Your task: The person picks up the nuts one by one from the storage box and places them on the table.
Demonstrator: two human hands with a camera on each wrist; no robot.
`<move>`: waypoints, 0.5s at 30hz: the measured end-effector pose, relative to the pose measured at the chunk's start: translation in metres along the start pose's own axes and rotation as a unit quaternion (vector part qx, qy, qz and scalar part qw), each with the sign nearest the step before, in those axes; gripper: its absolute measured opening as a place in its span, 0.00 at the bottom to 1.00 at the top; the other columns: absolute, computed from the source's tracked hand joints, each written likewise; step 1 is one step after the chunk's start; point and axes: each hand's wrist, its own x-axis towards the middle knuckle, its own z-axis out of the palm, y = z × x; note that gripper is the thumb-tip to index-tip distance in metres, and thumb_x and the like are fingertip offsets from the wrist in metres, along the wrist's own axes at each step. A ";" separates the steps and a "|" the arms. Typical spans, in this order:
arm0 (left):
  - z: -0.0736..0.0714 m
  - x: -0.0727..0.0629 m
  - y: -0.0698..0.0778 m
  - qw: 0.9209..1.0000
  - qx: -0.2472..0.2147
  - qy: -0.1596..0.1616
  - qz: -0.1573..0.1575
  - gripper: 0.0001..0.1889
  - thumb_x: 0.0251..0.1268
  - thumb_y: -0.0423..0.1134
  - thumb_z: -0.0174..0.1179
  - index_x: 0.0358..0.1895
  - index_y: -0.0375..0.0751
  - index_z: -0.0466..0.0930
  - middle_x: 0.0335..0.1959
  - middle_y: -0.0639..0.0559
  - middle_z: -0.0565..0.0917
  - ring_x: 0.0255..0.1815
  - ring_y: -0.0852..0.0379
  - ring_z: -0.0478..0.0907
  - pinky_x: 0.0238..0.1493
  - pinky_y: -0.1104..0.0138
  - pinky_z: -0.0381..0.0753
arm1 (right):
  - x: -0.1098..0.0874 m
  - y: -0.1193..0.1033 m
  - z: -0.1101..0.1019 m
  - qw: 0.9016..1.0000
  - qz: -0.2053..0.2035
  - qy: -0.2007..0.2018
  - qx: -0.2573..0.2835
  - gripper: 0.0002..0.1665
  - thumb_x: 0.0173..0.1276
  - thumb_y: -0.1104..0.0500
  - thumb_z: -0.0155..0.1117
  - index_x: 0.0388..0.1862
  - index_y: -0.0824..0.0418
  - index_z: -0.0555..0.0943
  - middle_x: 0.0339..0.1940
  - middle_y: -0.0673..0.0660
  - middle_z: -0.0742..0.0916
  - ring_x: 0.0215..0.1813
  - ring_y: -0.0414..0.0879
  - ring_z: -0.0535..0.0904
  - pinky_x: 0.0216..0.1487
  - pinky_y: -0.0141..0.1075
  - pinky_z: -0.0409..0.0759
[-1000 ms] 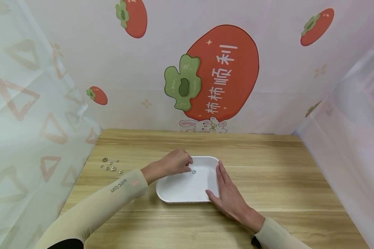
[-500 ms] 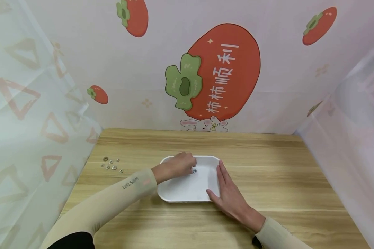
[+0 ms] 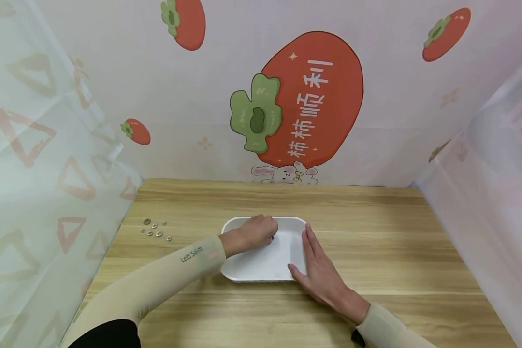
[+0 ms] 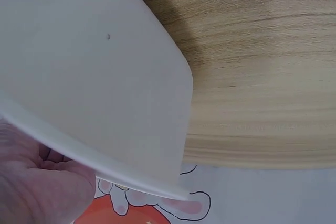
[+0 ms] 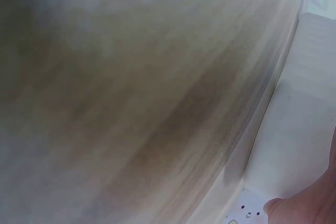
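Note:
A white rounded tray (image 3: 282,263) lies on the wooden table, its corner also filling much of the left wrist view. My left hand (image 3: 253,233) reaches into it with curled fingers, right at a small round metal piece (image 3: 272,238), like a nut. The hand covers part of that piece, and I cannot tell whether the fingers pinch it. In the left wrist view the tray's rim hides the left hand's fingertips. My right hand (image 3: 324,275) rests along the tray's right end, fingers straight and thumb over the near rim. Its thumb (image 5: 302,208) shows at the lower right of the right wrist view.
Several small metal rings or nuts (image 3: 158,234) lie in a loose group on the table (image 3: 374,232), left of the tray. A printed curtain (image 3: 187,96) with persimmon pictures rises at the table's back edge, and pale curtains hang on both sides.
My left hand has moved a little rightward and down over the small metal piece, which it now partly covers. The right hand, the tray and the loose metal rings stay where they were.

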 end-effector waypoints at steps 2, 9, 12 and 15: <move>0.001 0.001 0.000 1.000 -0.002 -0.003 -0.003 0.10 0.69 0.31 0.70 0.27 0.43 0.83 0.21 0.56 0.78 0.21 0.62 0.65 0.23 0.72 0.66 | 0.000 0.000 0.000 1.000 0.000 0.000 -0.002 0.59 0.74 0.40 0.65 0.84 0.75 0.51 0.88 0.69 0.51 0.85 0.63 0.58 0.76 0.55 0.70; 0.001 0.004 0.002 1.000 -0.006 0.003 -0.008 0.10 0.67 0.28 0.68 0.27 0.43 0.82 0.24 0.54 0.81 0.22 0.62 0.69 0.24 0.71 0.72 | 0.000 0.000 0.001 1.000 0.001 0.003 0.000 0.59 0.74 0.40 0.65 0.84 0.75 0.51 0.88 0.69 0.52 0.84 0.63 0.60 0.75 0.55 0.72; -0.002 0.003 0.004 1.000 -0.013 -0.002 -0.011 0.10 0.68 0.27 0.68 0.28 0.43 0.83 0.24 0.54 0.81 0.23 0.62 0.69 0.25 0.71 0.73 | -0.001 0.000 0.001 1.000 0.000 0.005 0.003 0.59 0.74 0.41 0.65 0.84 0.75 0.50 0.88 0.68 0.52 0.84 0.63 0.61 0.74 0.55 0.73; -0.005 0.002 0.005 1.000 -0.021 -0.010 -0.015 0.10 0.68 0.27 0.68 0.29 0.43 0.83 0.24 0.55 0.80 0.23 0.61 0.69 0.26 0.71 0.73 | -0.001 0.000 0.001 1.000 0.000 0.007 0.003 0.59 0.74 0.41 0.65 0.84 0.75 0.50 0.88 0.68 0.52 0.84 0.63 0.61 0.73 0.55 0.74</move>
